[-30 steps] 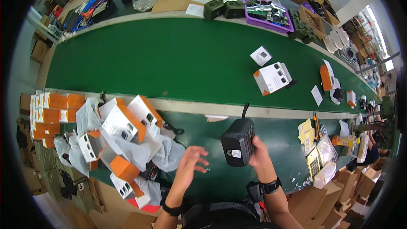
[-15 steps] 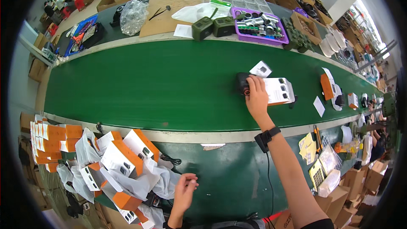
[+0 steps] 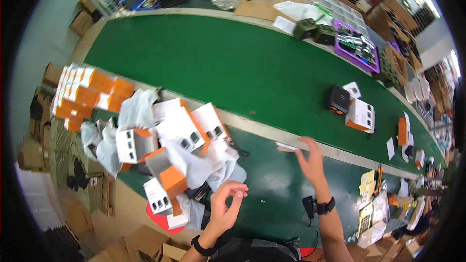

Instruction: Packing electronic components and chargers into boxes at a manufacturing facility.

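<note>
My right hand (image 3: 311, 164) hovers over the near edge of the green belt, fingers apart and holding nothing. Beyond it on the belt stands a black boxy device (image 3: 338, 99), beside a white and orange box (image 3: 360, 115) and a small white card (image 3: 352, 90). My left hand (image 3: 228, 206) is loosely curled over the dark green bench, with a gap between thumb and fingers and nothing visible in it. Just left of that hand lies a heap of opened white and orange boxes (image 3: 174, 180) and pale plastic bags (image 3: 191, 165).
Closed orange and white boxes (image 3: 87, 90) are stacked at the left. A purple basket (image 3: 357, 58) of metal parts stands beyond the belt, next to green devices (image 3: 314, 31). Yellow papers (image 3: 367, 187) and plastic bags lie on the bench's right side.
My right hand has left the black device and come back toward me. The view has swung left, so the belt and boxes appear shifted. My left hand stays near the heap.
</note>
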Available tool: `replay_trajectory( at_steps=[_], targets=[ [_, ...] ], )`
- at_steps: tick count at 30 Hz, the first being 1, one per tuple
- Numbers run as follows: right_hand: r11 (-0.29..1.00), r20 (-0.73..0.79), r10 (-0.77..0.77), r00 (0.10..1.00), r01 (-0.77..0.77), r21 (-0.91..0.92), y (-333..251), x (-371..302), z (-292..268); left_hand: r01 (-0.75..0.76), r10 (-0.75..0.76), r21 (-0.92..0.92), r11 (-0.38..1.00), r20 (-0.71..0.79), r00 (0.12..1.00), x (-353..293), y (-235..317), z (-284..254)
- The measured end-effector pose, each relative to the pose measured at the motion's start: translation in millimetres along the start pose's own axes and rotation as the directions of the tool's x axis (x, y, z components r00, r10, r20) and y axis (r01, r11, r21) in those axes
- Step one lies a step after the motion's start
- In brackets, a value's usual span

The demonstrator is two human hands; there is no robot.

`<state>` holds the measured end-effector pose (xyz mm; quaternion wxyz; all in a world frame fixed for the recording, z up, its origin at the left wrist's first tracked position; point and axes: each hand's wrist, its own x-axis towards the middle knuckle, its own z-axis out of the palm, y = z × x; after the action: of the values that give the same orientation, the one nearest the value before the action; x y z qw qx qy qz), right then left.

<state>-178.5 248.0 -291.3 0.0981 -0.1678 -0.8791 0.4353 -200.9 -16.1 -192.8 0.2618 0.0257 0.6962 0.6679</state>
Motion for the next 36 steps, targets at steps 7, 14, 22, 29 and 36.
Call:
replay_trajectory(
  at_steps=[7, 14, 22, 29, 36],
  targets=[
    [0.943, 0.273, -0.235, 0.933, 0.151, 0.296, -99, -35, 78, -0.361, 0.628, 0.602, 0.712, -0.315, 0.712, -35, 23, -63],
    [0.883, 0.261, -0.302, 0.917, 0.165, 0.440, -167, -15, 98, -0.007, 0.545, 0.797, 0.603, -0.406, 0.733, -19, 8, -125],
    [0.904, 0.402, -0.356, 0.844, 0.201, 0.379, -160, -32, 93, -0.270, 0.544, 0.670, 0.692, -0.238, 0.804, 2, -10, -147],
    [0.544, 0.488, -0.017, 0.873, -0.402, 0.736, -127, -37, 112, -0.370, 0.537, 0.553, 0.746, -0.172, 0.826, -15, -25, -100],
    [0.428, 0.573, 0.135, 0.808, -0.569, 0.702, -95, -43, 108, -0.524, 0.601, 0.460, 0.717, -0.026, 0.799, -9, -27, -70]
  ],
)
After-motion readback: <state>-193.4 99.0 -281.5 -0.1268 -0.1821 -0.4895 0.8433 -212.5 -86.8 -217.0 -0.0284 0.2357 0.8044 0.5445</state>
